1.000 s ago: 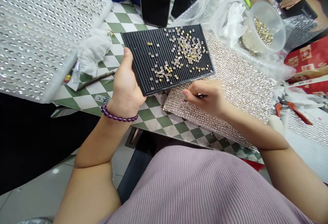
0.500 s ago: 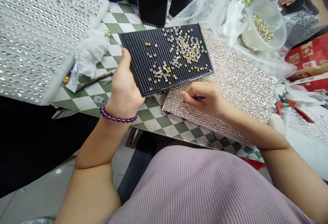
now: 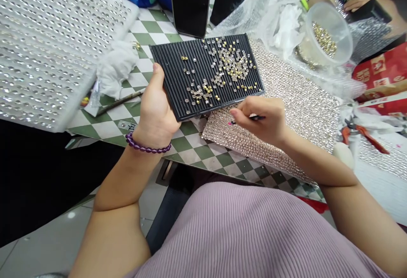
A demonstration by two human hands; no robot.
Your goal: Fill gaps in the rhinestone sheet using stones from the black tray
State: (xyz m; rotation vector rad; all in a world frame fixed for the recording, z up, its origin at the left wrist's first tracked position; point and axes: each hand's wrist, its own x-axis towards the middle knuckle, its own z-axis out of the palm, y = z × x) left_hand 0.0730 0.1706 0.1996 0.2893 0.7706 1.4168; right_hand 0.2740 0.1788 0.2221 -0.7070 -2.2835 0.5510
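A black ridged tray [image 3: 178,74] rests on my left hand [image 3: 157,108], its thumb over the left edge and the other fingers hidden underneath. Clear and gold rhinestones [image 3: 233,64] lie scattered over the tray, thickest at its right side. My right hand [image 3: 262,119] is closed around a thin dark pen-like tool [image 3: 257,118] with a pink tip, just below the tray's lower right corner. Beneath that hand lies a sheet covered in rhinestones [image 3: 295,100], partly hidden by the tray and my forearm.
A white panel with rows of stones [image 3: 57,49] lies at left. Behind the tray stands a dark phone [image 3: 190,4]. A clear tub of stones [image 3: 329,34], red-handled pliers [image 3: 365,134] and bubble wrap [image 3: 244,11] are at right. Another person's hand [image 3: 362,0] shows at upper right.
My right hand has moved slightly right and up with the tool, away from the tray's lower edge. The tray and my left hand look nearly unchanged.
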